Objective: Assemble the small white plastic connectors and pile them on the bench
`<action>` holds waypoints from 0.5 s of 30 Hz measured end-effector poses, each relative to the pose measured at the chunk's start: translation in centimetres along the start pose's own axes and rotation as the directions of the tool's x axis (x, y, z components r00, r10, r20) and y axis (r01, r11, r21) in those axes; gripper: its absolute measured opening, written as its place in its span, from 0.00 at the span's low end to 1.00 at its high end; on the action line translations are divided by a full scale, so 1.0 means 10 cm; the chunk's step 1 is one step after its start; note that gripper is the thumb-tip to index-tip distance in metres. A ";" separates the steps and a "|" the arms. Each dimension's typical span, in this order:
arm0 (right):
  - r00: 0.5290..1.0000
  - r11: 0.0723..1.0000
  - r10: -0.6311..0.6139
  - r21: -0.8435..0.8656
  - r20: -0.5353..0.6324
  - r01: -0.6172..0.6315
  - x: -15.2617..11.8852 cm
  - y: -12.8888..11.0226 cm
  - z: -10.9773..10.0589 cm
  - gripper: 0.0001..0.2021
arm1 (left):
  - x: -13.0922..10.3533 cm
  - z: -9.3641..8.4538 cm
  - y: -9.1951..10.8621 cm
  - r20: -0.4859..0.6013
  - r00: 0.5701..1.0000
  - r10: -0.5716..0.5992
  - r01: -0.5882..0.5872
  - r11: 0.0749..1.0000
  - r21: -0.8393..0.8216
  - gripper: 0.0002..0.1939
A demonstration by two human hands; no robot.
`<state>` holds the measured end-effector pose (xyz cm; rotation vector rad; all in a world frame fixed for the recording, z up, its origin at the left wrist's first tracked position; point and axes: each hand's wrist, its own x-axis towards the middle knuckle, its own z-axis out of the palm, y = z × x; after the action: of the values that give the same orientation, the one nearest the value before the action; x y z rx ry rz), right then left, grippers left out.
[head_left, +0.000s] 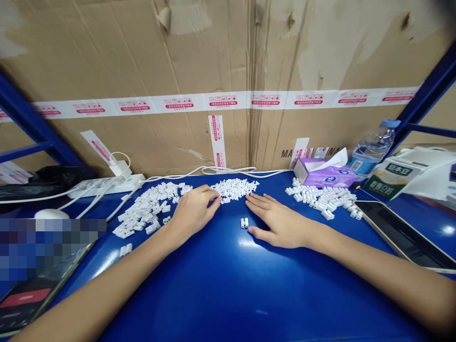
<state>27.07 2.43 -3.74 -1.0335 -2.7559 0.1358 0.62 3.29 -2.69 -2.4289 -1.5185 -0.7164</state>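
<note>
My left hand (pixel 195 209) is at the left edge of the middle pile of tiny white plastic pieces (pixel 235 188). Its thumb and forefinger are bent together in a pinch; whatever lies between the tips is too small to make out. Flat on the blue table, my right hand (pixel 280 219) has its fingers stretched toward that same pile and holds nothing. Just left of its thumb sits a small white plastic connector-like part (pixel 244 223). Left of my left hand spreads a heap of larger white plastic housings (pixel 147 209).
More white parts (pixel 322 197) lie at the right, before a purple tissue pack (pixel 326 175). Around them are a water bottle (pixel 372 147), a drink carton (pixel 394 178) and a phone (pixel 406 232). A power strip (pixel 107 185) with cables and another phone (pixel 42 289) are at left. Cardboard (pixel 228 57) stands behind.
</note>
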 end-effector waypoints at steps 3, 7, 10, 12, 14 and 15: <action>1.000 1.000 0.004 0.004 0.002 -0.004 0.00 -0.01 -0.01 0.38 | 0.00 0.01 0.00 0.066 0.998 -0.006 0.006 1.000 0.008 0.10; 1.000 1.000 0.002 0.023 -0.015 -0.001 0.00 -0.01 -0.01 0.37 | 0.00 0.05 -0.01 0.066 0.998 -0.001 0.003 1.000 -0.023 0.09; 1.000 1.000 -0.005 0.022 -0.013 0.005 0.00 -0.01 -0.01 0.38 | 0.00 0.07 -0.03 0.042 0.999 -0.009 0.012 0.998 -0.066 0.06; 1.000 1.000 -0.006 0.030 -0.020 0.007 -0.01 -0.01 0.00 0.38 | 0.00 0.07 -0.05 0.036 0.999 -0.006 0.009 0.997 -0.080 0.06; 0.999 0.999 -0.006 0.040 -0.034 0.008 -0.01 0.00 0.01 0.37 | 0.01 0.05 -0.04 0.032 0.999 0.005 -0.001 0.995 -0.104 0.07; 0.999 0.999 -0.007 0.040 -0.038 0.008 -0.01 0.00 0.01 0.37 | 0.01 0.04 -0.02 0.029 1.000 0.010 -0.006 0.991 -0.132 0.07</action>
<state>27.11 2.38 -3.85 -1.0047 -2.7112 0.1683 0.58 3.64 -2.99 -2.5505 -1.5161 -0.8070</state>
